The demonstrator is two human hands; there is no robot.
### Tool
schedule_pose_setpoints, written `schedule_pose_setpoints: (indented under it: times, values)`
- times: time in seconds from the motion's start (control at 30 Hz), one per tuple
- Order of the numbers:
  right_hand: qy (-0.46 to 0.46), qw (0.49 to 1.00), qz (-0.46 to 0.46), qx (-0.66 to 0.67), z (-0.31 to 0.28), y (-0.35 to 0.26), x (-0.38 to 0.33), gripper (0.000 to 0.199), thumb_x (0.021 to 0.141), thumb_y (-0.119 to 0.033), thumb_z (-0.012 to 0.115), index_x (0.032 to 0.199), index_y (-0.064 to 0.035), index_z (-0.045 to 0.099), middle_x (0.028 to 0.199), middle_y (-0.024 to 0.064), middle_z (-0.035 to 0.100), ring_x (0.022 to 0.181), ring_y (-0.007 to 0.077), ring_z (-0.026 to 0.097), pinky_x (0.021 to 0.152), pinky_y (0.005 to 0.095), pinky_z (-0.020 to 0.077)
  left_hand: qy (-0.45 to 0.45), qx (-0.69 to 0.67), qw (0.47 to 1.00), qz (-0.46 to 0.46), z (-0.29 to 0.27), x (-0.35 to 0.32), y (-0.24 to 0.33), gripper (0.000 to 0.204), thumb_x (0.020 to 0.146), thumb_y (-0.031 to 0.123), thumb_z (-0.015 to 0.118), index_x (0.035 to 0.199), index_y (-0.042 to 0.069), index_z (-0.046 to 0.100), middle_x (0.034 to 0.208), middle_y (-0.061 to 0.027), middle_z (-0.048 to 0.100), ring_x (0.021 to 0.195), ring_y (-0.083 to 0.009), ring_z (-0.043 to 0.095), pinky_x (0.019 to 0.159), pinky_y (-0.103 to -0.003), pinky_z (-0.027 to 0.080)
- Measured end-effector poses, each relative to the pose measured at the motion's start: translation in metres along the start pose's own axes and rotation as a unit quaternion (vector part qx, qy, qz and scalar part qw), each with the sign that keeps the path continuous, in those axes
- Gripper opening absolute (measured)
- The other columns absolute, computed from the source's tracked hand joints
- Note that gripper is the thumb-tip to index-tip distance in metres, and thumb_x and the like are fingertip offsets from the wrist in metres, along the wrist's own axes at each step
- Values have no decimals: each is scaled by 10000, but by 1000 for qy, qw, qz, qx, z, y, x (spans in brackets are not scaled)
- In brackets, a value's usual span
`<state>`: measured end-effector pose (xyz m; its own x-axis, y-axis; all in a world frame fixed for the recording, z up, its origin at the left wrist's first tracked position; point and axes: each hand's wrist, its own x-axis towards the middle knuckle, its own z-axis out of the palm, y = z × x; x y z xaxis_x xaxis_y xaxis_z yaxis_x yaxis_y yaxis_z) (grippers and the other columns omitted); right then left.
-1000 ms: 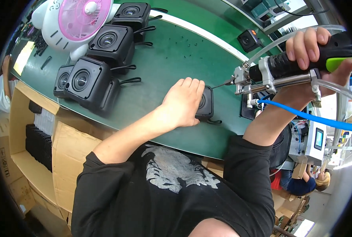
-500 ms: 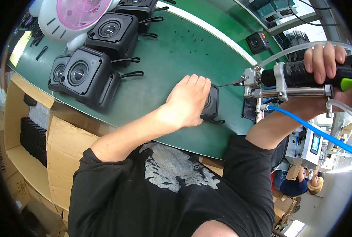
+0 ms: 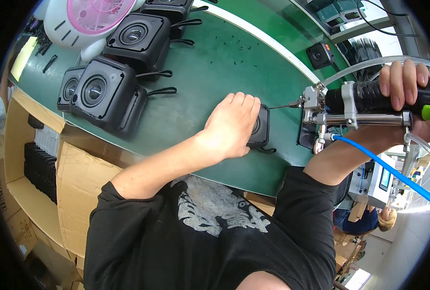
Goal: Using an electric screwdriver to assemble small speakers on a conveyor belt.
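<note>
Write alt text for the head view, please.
A person's left hand rests on a black, boxy speaker on a green tabletop; the right hand grips a black power screwdriver, its thin bit pointing at the speaker. Similar speakers stand at left.

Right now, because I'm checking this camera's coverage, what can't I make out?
All in the head view:
Face of the square black plastic device: partly hidden by the left hand.
Rear of the long black-handled silver driver in the right hand: lost at the dark right rim.
Top of the pink-and-white plastic fan: cut off by the upper edge.
Tiny black pieces on the green tabletop: too small to identify.
</note>
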<state>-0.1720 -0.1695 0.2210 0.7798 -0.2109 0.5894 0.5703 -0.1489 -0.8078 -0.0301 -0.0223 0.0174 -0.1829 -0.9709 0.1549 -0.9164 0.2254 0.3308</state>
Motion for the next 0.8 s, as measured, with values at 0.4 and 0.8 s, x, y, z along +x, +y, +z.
schedule_pose_setpoints:
  times: [0.4,0.8]
  values:
    - [-24,999,43,2,2,21,-6,484,967,-493,496,1071,-21,531,805,45,538,628,147,515,673,341,396,46,24,999,7,5,-3,-2,829,613,400,815,1214,-62,479,1042,-120,524,1003,-258,509,920,-342,425]
    - [101,995,-17,-10,20,35,-7,411,974,-423,502,960,-15,544,738,80,522,579,173,477,607,341,392,35,-9,999,9,5,-2,-6,962,587,466,844,1258,-109,464,1112,-181,553,1064,-315,534,970,-384,433]
